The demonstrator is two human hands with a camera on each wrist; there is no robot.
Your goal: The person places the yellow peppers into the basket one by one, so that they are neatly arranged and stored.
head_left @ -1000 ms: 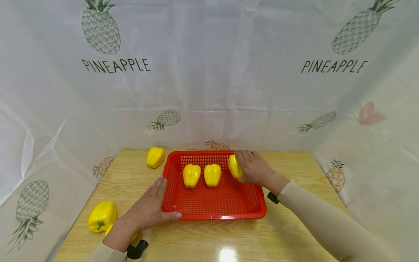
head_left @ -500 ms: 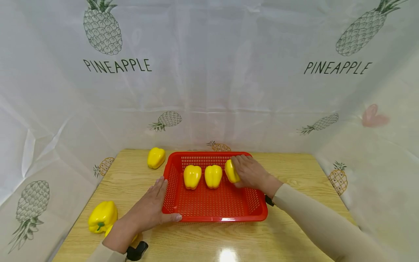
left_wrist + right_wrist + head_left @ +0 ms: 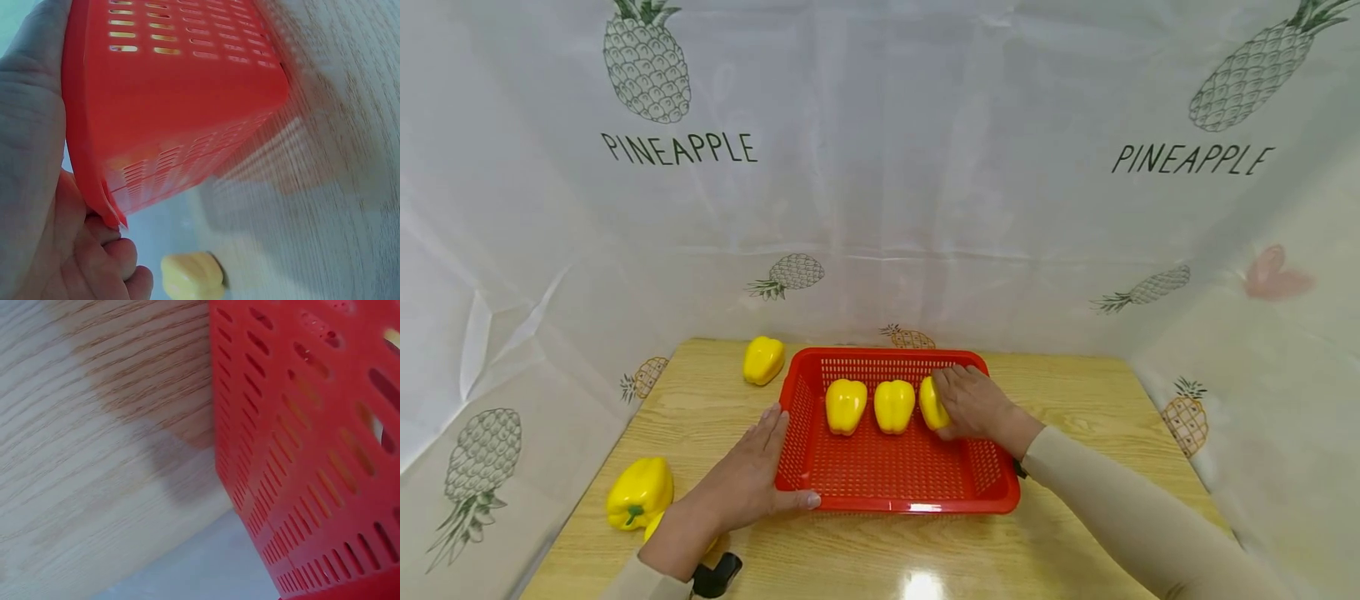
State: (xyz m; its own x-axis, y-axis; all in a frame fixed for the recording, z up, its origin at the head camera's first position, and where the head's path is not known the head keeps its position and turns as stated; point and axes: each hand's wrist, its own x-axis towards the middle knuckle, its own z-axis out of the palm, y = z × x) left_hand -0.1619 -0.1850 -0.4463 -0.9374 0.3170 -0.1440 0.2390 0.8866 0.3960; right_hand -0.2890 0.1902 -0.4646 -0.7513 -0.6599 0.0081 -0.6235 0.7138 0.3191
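Observation:
Three yellow bell peppers are in a red plastic basket (image 3: 917, 505). My right hand (image 3: 976, 406) grips the rightmost bell pepper (image 3: 932, 405) from its right side, low inside the basket; whether it touches the bottom I cannot tell. Beside it stand the middle bell pepper (image 3: 894, 407) and the left bell pepper (image 3: 846, 407), apart from each other. At the basket's front left corner, my left hand (image 3: 745, 471) holds the rim, thumb along the front edge. In the left wrist view, some fingers (image 3: 119, 256) curl by the rim. The right wrist view shows the basket wall (image 3: 300, 456), no hand.
Outside the basket, one bell pepper (image 3: 763, 360) lies at the back left of the wooden table (image 3: 1060, 533). Another bell pepper (image 3: 640, 492) sits near the left edge, and a further one is partly hidden behind my left wrist. A pineapple-print sheet (image 3: 880, 208) surrounds the table.
My right hand has lowered the bell pepper farther into the basket, bringing it nearer the middle one. My left hand has stayed at the basket's corner. The head view has shifted slightly.

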